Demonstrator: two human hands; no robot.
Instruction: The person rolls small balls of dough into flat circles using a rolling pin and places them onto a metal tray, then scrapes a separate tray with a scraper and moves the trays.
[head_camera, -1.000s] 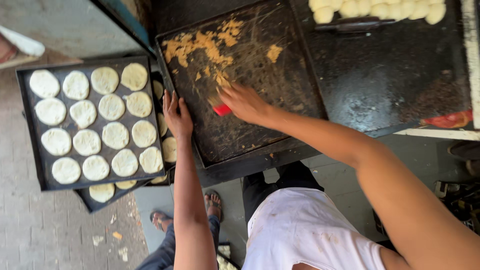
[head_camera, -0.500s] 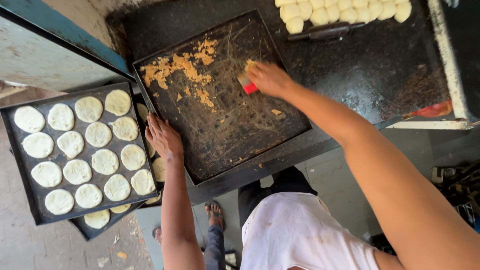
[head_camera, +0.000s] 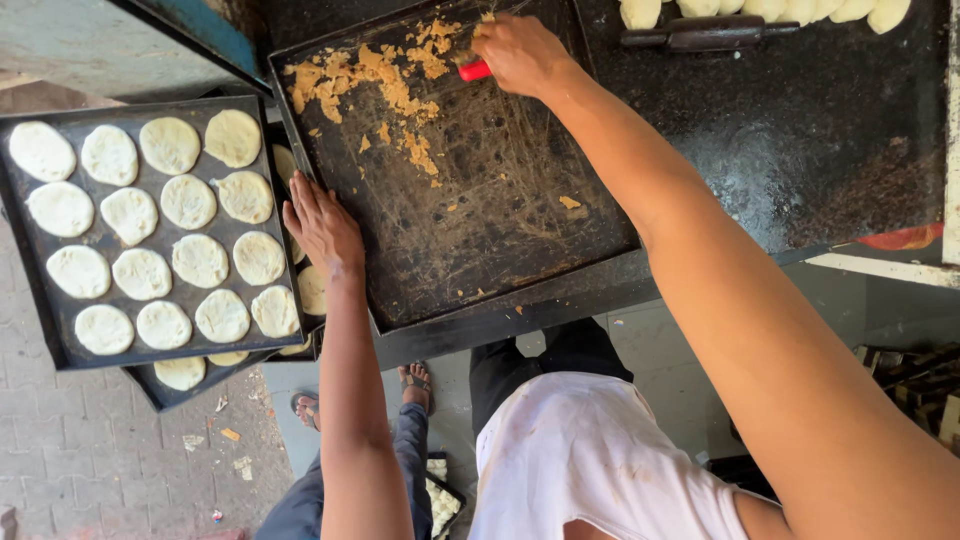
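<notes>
A dark, scratched baking tray (head_camera: 560, 285) lies on the black counter in front of me. Tan crumbs (head_camera: 375, 85) are heaped near its far left corner. My right hand (head_camera: 520, 50) is closed around a red-handled scraper (head_camera: 474, 71) at the tray's far edge, beside the crumbs. My left hand (head_camera: 322, 225) rests flat with fingers spread on the tray's left rim, holding nothing.
At the left a black tray (head_camera: 30, 300) holds several flat, round, pale dough discs (head_camera: 185, 200), stacked over another such tray (head_camera: 165, 395). A dark rolling pin (head_camera: 705, 33) and pale dough pieces (head_camera: 800, 8) lie at the counter's far side. Sandalled feet (head_camera: 415, 385) stand below.
My right hand has moved the scraper from the tray's middle up to its far edge. More crumbs are gathered at the far left. My left hand stayed on the rim.
</notes>
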